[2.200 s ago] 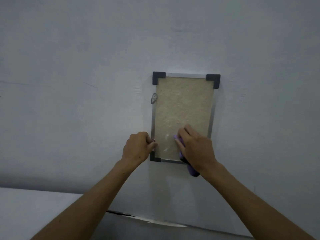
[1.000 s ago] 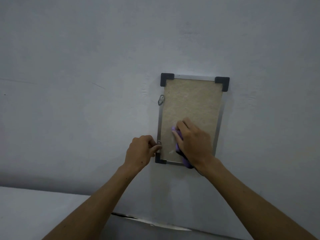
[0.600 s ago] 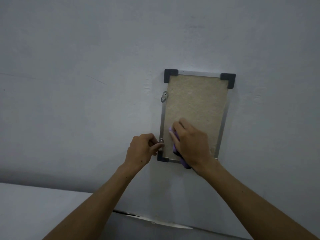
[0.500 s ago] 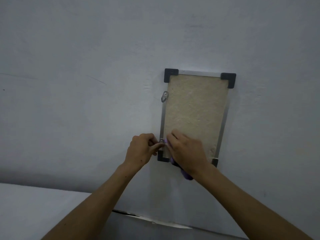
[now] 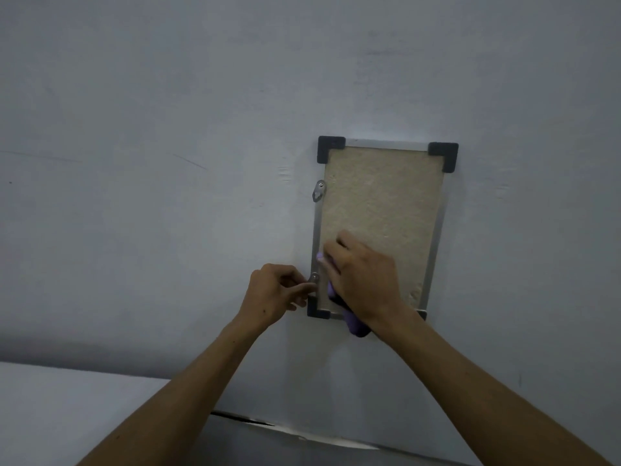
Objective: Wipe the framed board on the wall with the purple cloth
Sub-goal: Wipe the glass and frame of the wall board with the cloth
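Note:
A framed board [image 5: 383, 196] hangs on the pale wall, with a tan fibrous panel, thin metal edges and dark corner caps. My right hand [image 5: 363, 280] presses the purple cloth [image 5: 356, 326] against the board's lower left part; most of the cloth is hidden under the palm, and a fold sticks out below the frame. My left hand [image 5: 274, 295] pinches the frame's left edge at the lower mounting clip, fingers curled.
A metal hanging clip [image 5: 319, 191] sits on the frame's upper left edge. A pale ledge or surface [image 5: 67, 415] runs below the wall at the lower left, with a dark gap [image 5: 242, 419] beside it.
My right hand with the cloth has slid up a little along the board's lower left after dipping to the bottom edge. The left hand stayed on the frame.

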The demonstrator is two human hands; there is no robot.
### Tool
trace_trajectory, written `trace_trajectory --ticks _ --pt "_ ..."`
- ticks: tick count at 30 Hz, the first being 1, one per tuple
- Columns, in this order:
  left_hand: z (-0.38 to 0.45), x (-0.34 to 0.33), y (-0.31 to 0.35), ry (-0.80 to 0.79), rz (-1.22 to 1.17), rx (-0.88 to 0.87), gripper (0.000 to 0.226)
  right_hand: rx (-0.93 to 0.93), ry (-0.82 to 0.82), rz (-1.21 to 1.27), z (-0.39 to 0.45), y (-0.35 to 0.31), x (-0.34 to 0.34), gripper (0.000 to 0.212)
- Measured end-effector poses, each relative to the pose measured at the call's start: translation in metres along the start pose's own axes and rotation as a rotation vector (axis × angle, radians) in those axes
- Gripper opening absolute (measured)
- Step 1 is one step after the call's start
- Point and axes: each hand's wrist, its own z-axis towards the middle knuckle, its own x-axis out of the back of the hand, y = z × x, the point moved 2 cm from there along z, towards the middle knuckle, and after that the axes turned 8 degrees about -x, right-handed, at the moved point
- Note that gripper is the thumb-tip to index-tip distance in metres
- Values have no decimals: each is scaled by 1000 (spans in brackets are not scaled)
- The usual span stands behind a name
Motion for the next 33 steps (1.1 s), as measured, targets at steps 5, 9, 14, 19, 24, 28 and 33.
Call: trace_trajectory --ticks 5,9,14,19,24,28,33 --pt "-1 0 -1 6 -139 95 13 7 48 -21 -6 -4 -2 13" --pt "-3 -1 0 13 -191 144 14 67 -114 -47 -27 -5 -11 17" --pt "-2 1 3 14 -136 176 14 9 8 -49 6 -6 7 17" --pt "1 1 10 21 215 92 15 19 -24 -52 -12 -4 2 8" --pt "6 3 25 74 387 14 20 16 -129 -51 -21 -6 -4 17" --pt "12 2 33 36 397 16 19 -93 82 -42 -7 1 9 18" --pt "13 3 35 19 413 37 21 -99 -5 -50 -33 -7 -12 13"
